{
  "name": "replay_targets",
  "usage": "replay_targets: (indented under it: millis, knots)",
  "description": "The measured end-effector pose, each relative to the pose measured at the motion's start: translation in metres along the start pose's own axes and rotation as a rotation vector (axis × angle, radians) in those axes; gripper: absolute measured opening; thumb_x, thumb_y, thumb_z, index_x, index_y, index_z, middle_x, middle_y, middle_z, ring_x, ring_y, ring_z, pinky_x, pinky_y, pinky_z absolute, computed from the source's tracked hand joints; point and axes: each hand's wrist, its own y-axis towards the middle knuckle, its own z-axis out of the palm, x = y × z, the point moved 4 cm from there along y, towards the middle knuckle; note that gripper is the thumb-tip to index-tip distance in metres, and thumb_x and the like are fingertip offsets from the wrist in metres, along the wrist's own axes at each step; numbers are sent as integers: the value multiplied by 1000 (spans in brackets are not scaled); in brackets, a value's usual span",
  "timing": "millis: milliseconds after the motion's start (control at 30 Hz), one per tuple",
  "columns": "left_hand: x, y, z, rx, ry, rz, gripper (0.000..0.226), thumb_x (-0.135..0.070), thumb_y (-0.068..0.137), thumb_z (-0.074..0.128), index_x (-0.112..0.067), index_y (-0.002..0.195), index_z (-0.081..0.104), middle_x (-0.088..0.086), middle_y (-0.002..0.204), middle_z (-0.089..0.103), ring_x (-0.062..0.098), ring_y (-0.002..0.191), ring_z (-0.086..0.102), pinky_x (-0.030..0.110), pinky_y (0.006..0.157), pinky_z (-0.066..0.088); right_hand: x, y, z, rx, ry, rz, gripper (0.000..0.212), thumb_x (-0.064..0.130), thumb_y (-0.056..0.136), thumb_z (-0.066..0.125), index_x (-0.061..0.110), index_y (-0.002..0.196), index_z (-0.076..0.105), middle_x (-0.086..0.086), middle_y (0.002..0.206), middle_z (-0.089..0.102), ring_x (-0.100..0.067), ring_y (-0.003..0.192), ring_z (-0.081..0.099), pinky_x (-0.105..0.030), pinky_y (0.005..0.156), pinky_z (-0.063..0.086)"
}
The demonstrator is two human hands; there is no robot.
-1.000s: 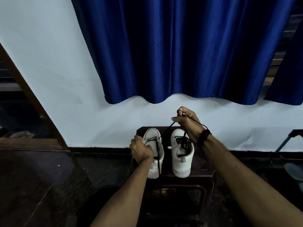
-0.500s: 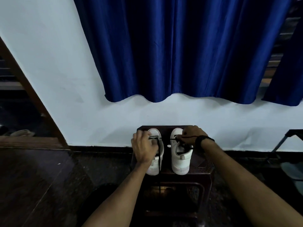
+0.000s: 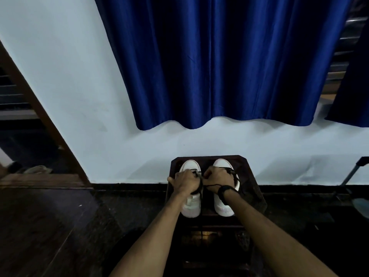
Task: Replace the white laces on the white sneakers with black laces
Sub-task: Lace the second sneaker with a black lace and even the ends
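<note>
Sneakers stand side by side on our dark stool (image 3: 253, 176): left sneaker (image 3: 190, 204), right sneaker (image 3: 223, 206). Our left hand (image 3: 184, 181) and right hand (image 3: 218, 176) curl over them, pinching the black lace (image 3: 198, 173) between them at the eyelets.

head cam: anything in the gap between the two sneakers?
Head view: between left sneaker and right sneaker, bare dark stool top and a hanging black lace; both hands meet above it.

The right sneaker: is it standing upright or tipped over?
Upright. The right sneaker rests sole-down on the dark stool, toe toward the camera, black lace across its top.
</note>
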Motion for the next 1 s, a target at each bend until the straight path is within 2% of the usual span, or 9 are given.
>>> replay_targets:
  millis: [133,233,433,600,733,800,867,933,1000]
  knots:
    - [12,6,-17,118,-518,-104,19,-15,87,49,-8,81,66,3,62,63,22,69,64,31,76,49,-3,1,5,-8,49,37,27,52,81,61,28,94,62,2,100,67,-22,104,61,-35,89,47]
    - [24,7,-36,290,-769,-196,21,-12,96,50,-16,76,55,-6,46,48,9,42,50,22,49,32,-8,4,5,4,110,46,28,50,81,64,26,94,61,3,98,67,-19,100,60,-29,80,47]
    - [18,-2,-45,455,-605,-156,15,-22,97,46,-14,94,59,8,92,73,16,78,69,22,62,40,13,-6,1,-227,-32,-183,7,31,80,59,29,87,58,3,92,65,-24,92,61,-36,83,40]
    - [-4,-20,-21,235,116,33,49,-37,86,54,-12,127,57,15,136,56,29,126,53,32,93,45,3,-3,8,-142,102,-84,19,40,82,60,23,80,68,-3,86,71,-28,91,65,-38,82,49]
    - [-11,-35,-15,95,128,78,39,-28,86,57,-17,124,59,9,137,52,28,134,40,42,107,35,-1,-2,10,-150,82,-89,25,44,86,58,22,76,63,-5,87,71,-29,91,64,-38,79,50]
    - [-4,-30,-15,184,-86,-4,39,-32,77,58,-17,111,65,11,125,60,28,122,52,45,105,43,-3,-1,10,-139,83,-71,21,44,85,59,26,73,59,-3,88,70,-28,92,64,-36,77,49]
    - [4,-24,-25,252,-487,-67,21,-24,70,65,-8,83,67,10,79,68,23,74,65,38,78,58,-6,0,9,-117,86,-46,18,42,82,61,26,75,59,-2,88,70,-27,92,64,-35,77,48]
    - [10,-21,-51,218,-705,-70,22,-16,80,74,-9,65,60,1,46,52,15,41,49,22,50,47,-5,0,7,-138,44,-55,11,37,79,63,27,81,60,-1,94,67,-27,98,61,-37,80,45]
    - [11,-19,-78,192,-764,-18,27,-23,89,71,-7,67,65,-2,45,48,9,37,41,18,44,39,1,1,3,-249,-27,-148,24,34,77,65,31,100,59,1,111,58,-27,109,50,-40,85,38]
